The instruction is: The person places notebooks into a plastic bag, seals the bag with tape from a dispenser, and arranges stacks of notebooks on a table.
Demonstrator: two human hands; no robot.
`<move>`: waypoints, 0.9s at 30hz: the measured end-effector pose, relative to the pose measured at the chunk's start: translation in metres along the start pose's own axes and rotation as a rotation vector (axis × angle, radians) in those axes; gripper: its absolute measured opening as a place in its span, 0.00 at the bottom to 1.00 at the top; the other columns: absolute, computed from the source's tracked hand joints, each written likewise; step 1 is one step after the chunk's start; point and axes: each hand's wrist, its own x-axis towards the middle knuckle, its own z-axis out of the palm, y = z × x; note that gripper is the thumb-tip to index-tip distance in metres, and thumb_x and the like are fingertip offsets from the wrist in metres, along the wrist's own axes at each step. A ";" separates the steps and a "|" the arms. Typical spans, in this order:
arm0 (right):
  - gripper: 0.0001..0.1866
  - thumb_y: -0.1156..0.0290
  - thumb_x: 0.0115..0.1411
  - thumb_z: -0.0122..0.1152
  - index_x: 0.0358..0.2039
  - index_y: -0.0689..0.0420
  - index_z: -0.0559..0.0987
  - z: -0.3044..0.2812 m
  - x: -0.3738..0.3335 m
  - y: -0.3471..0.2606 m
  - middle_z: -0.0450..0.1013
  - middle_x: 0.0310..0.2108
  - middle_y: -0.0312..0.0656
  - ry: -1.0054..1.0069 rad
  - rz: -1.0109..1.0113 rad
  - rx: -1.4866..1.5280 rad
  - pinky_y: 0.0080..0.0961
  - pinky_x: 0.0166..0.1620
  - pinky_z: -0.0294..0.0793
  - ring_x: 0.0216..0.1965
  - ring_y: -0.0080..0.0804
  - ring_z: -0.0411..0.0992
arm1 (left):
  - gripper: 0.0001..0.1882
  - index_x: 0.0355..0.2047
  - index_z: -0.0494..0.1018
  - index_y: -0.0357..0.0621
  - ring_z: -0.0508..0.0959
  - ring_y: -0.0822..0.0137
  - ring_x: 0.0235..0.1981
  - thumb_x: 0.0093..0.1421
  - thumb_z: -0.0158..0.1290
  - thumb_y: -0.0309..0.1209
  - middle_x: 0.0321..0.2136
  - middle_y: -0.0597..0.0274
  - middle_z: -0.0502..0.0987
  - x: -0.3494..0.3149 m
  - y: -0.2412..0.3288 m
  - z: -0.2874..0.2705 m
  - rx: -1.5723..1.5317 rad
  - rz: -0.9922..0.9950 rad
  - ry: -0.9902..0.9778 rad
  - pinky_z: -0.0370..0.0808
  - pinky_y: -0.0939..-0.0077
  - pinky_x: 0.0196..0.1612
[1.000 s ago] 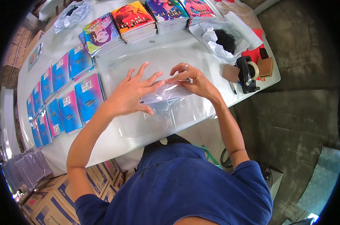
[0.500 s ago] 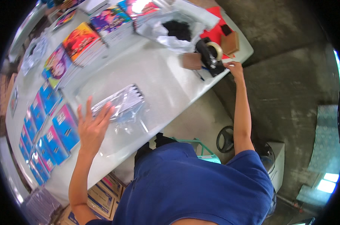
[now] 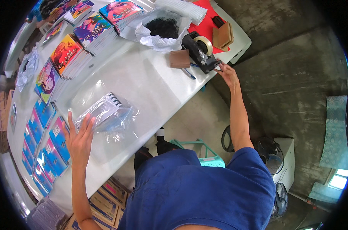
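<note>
On the table, a spiral notebook [image 3: 105, 110] lies inside a clear plastic sleeve [image 3: 126, 117], its wire coil toward the upper right. My left hand [image 3: 80, 140] is open, fingers spread, with its fingertips at the near left end of the sleeved notebook. Farther right stands a black tape dispenser [image 3: 199, 55] carrying a roll of clear tape [image 3: 204, 44]. At the dispenser's front end, the fingers of my right hand [image 3: 228, 74] are pinched together. Whatever is between them is too small to make out.
Blue-and-pink notebooks [image 3: 53, 151] lie in rows at the left, with stacks of colourful spiral notebooks [image 3: 66, 53] behind. A brown block [image 3: 180, 59] and a pen [image 3: 189, 73] sit beside the dispenser. Beyond are a white bag [image 3: 143, 34] and cardboard pieces [image 3: 223, 37]. A green stool [image 3: 212, 161] stands below.
The view has shifted, so the table's things appear farther left. My right hand stays at the dispenser's front end, and my left hand remains beside the sleeved notebook.
</note>
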 end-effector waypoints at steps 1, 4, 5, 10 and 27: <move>0.11 0.66 0.54 0.66 0.33 0.60 0.81 -0.012 -0.006 0.006 0.65 0.57 0.47 0.146 0.071 -0.175 0.48 0.56 0.65 0.58 0.39 0.62 | 0.24 0.51 0.74 0.59 0.55 0.51 0.66 0.52 0.59 0.29 0.55 0.77 0.71 0.002 0.000 0.000 -0.003 0.007 0.005 0.48 0.47 0.65; 0.13 0.62 0.48 0.70 0.24 0.60 0.83 0.018 -0.015 -0.002 0.67 0.55 0.45 0.635 -0.160 -1.591 0.36 0.48 0.69 0.55 0.35 0.65 | 0.23 0.51 0.75 0.60 0.56 0.52 0.66 0.53 0.59 0.30 0.56 0.78 0.71 -0.001 -0.002 0.005 0.010 0.026 0.031 0.49 0.46 0.65; 0.15 0.60 0.47 0.70 0.25 0.60 0.83 0.026 -0.024 -0.005 0.69 0.51 0.45 0.810 -0.066 -1.572 0.33 0.46 0.69 0.51 0.32 0.66 | 0.23 0.51 0.74 0.60 0.56 0.52 0.66 0.53 0.58 0.30 0.56 0.79 0.71 0.000 -0.006 0.005 0.006 0.046 0.049 0.49 0.46 0.65; 0.05 0.71 0.56 0.63 0.28 0.59 0.81 0.244 -0.091 -0.010 0.70 0.25 0.27 0.130 -0.106 -0.217 0.15 0.33 0.61 0.27 0.17 0.63 | 0.23 0.52 0.74 0.61 0.56 0.53 0.66 0.54 0.57 0.32 0.56 0.79 0.70 -0.003 -0.008 0.006 -0.008 0.073 0.098 0.50 0.45 0.64; 0.21 0.56 0.56 0.65 0.18 0.61 0.78 0.488 -0.184 0.047 0.75 0.19 0.42 0.054 0.050 -0.838 0.27 0.23 0.65 0.19 0.30 0.71 | 0.33 0.61 0.63 0.44 0.52 0.55 0.67 0.62 0.47 0.52 0.63 0.53 0.61 0.054 -0.073 0.038 -1.214 0.080 -0.485 0.56 0.65 0.63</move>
